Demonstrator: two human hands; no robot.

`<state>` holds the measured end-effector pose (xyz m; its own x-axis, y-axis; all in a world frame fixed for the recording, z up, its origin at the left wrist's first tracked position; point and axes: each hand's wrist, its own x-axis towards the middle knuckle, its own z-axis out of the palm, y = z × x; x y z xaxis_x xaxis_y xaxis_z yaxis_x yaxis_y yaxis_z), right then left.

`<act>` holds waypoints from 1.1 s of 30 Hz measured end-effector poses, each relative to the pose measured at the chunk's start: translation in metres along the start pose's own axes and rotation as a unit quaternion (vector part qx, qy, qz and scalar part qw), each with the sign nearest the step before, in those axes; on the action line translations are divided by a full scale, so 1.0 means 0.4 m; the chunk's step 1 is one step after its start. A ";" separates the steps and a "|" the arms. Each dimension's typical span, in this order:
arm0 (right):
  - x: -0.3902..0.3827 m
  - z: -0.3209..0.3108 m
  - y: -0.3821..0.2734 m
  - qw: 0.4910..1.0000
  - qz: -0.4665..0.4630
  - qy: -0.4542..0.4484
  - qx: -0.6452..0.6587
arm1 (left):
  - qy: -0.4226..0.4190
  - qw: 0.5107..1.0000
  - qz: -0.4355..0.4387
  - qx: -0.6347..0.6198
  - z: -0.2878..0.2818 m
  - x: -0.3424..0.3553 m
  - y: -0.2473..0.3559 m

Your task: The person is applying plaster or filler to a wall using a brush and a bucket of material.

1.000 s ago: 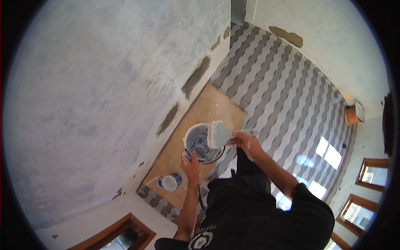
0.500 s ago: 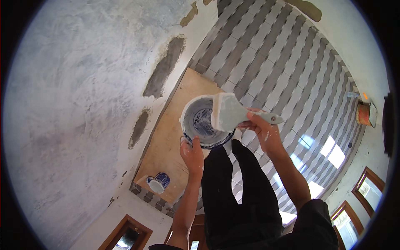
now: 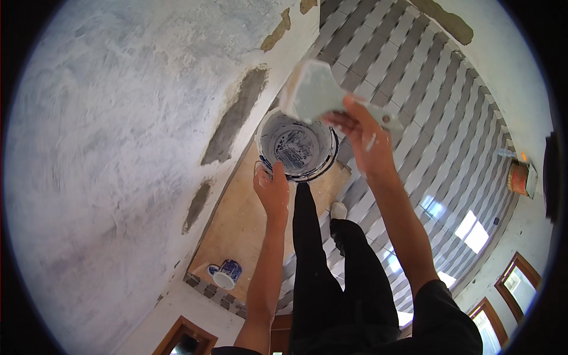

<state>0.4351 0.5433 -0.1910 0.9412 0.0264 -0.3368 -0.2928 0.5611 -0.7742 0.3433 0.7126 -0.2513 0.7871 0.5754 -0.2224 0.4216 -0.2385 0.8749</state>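
My left hand (image 3: 273, 190) grips the near rim of a round bucket (image 3: 329, 155), thumb inside and fingers outside. White paint coats the bucket's inner wall, and dark patches show through at the bottom. A wide paintbrush (image 3: 316, 94) with a pale grey-green body is in my right hand (image 3: 362, 133), whose fingers wrap round its handle. The brush stands above the bucket's far edge, its white-coated bristles turned left toward the wall. White smears mark both hands.
Along the left runs a whitish wall (image 3: 118, 142) with bare grey patches (image 3: 236, 118). A tan board (image 3: 225, 236) lies beside it on the striped tile floor (image 3: 408, 118), with a blue-and-white can (image 3: 226, 274) on it. An orange-red container (image 3: 518, 177) stands far right.
My right hand has lifted the paintbrush out of the bucket's mouth, up and left toward the wall. The bucket has shifted farther away in my left hand. My feet and legs have moved.
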 end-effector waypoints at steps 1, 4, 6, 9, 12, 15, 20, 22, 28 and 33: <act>0.060 0.028 0.013 0.999 -0.020 -0.017 0.030 | -0.003 1.000 -0.001 0.000 -0.001 0.036 -0.005; 0.245 0.122 0.043 0.994 -0.061 -0.038 0.078 | -0.013 1.000 0.002 -0.002 -0.007 0.121 -0.024; 0.358 0.186 0.065 0.990 -0.086 -0.044 0.098 | 0.004 0.997 0.046 0.060 -0.033 0.159 -0.050; 0.502 0.239 0.101 0.982 -0.127 -0.043 0.136 | -0.013 0.995 0.059 0.078 -0.062 0.198 -0.064; 0.587 0.257 0.151 0.979 -0.143 -0.030 0.139 | -0.045 0.993 0.004 0.105 -0.086 0.237 -0.055; 0.604 0.241 0.197 0.983 -0.136 0.024 0.122 | -0.060 0.994 -0.002 0.096 -0.091 0.264 -0.060; 0.592 0.194 0.165 0.987 -0.105 0.006 0.124 | -0.074 0.988 -0.026 0.130 -0.099 0.274 -0.051; 0.573 0.225 0.121 0.986 -0.110 -0.015 0.125 | -0.075 0.986 -0.033 0.144 -0.098 0.269 -0.048; 0.588 0.278 0.171 0.974 -0.108 -0.034 0.196 | -0.029 0.990 -0.082 0.110 -0.065 0.245 -0.051; 0.651 0.156 0.264 0.992 -0.036 0.081 0.084 | -0.031 0.982 -0.061 0.177 -0.062 0.221 -0.046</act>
<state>0.6596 0.6609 -0.3271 0.9150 -0.1456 -0.3762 -0.1798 0.6876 -0.7035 0.3939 0.7872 -0.2766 0.7426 0.5706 -0.3507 0.6354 -0.4349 0.6381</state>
